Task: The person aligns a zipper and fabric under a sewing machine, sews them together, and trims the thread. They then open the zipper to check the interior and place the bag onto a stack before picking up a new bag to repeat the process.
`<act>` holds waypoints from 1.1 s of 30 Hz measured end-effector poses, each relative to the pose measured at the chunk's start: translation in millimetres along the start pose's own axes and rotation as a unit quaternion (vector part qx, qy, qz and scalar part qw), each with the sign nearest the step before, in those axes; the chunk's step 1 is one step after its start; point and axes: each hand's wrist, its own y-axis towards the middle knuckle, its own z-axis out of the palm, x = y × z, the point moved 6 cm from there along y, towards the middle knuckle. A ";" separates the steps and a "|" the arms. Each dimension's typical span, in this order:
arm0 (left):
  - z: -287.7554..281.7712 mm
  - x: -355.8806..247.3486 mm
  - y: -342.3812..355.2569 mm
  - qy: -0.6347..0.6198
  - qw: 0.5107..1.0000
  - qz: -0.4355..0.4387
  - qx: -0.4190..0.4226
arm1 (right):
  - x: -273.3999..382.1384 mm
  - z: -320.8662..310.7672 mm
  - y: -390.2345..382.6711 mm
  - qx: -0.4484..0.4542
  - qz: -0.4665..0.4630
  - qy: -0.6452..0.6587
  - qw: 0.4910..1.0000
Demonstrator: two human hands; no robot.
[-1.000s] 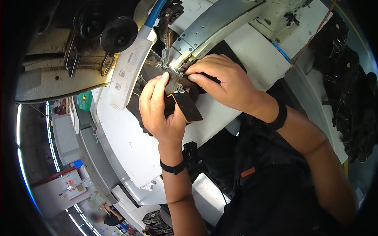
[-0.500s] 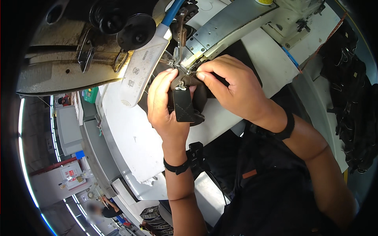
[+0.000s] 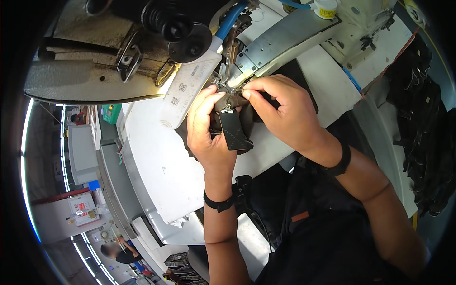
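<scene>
My left hand (image 3: 204, 129) grips a dark fabric piece (image 3: 247, 118) under the needle area of a sewing machine (image 3: 189, 90), its fingertips near the presser foot. A black rectangular tab (image 3: 232, 132) with a small metal fitting (image 3: 227, 107) hangs from the piece beside my left thumb. My right hand (image 3: 287, 116) pinches a thin zipper strip (image 3: 240, 90) at the piece's upper right, just beside the presser foot, with thumb and forefinger together. Some of my left fingers and much of the fabric are hidden.
A metal machine bed (image 3: 285, 35) runs to the upper right, over a white worktable (image 3: 156, 171). A small white bottle (image 3: 325, 9) sits on it. A pile of black pieces (image 3: 418, 142) lies at far right. A co-worker (image 3: 124, 251) is at the lower left.
The tab has swung from slanting, orange edge showing, to hanging nearly straight. My hands stay at the presser foot; the whole view has shifted, with the scene now farther right in the picture.
</scene>
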 end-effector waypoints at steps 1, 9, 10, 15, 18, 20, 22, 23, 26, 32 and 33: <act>-0.6 -0.5 -0.2 -0.020 0.999 -0.022 -0.011 | 0.7 0.2 1.0 0.000 -0.002 0.001 1.000; -4.1 -12.8 7.4 -0.007 0.996 -0.093 0.004 | 12.3 -0.9 8.1 0.016 -0.027 -0.085 0.996; -4.7 -12.4 8.1 -0.003 0.995 -0.100 0.002 | 13.0 -0.1 8.5 0.021 -0.028 -0.090 0.995; -4.5 -12.0 9.7 -0.001 0.998 -0.067 -0.008 | 10.2 -1.9 7.0 -0.004 -0.036 -0.061 0.998; -4.0 -12.3 8.9 0.029 0.998 -0.058 -0.001 | -0.1 -4.2 -0.5 0.047 -0.003 -0.067 0.997; -3.9 -18.5 7.6 0.052 0.998 -0.039 0.010 | -6.3 -8.1 -6.2 0.081 0.002 -0.107 0.991; -1.8 -22.3 6.1 0.024 0.998 -0.057 0.003 | -10.4 -11.3 -7.6 0.102 -0.020 -0.129 0.986; -1.3 -21.6 5.0 0.013 0.996 -0.089 -0.008 | -11.5 -11.4 -7.5 0.121 -0.036 -0.156 0.980; 2.3 -26.0 8.5 0.072 0.994 -0.080 -0.032 | -19.2 -9.9 -1.3 0.180 0.003 -0.208 0.961; 0.0 -17.9 7.7 -0.038 0.990 -0.120 -0.070 | 22.7 -40.8 36.7 0.213 -0.129 -0.164 0.955; 0.9 -15.9 7.6 -0.037 0.989 -0.127 -0.069 | 20.5 -40.9 48.7 0.223 -0.102 -0.177 0.953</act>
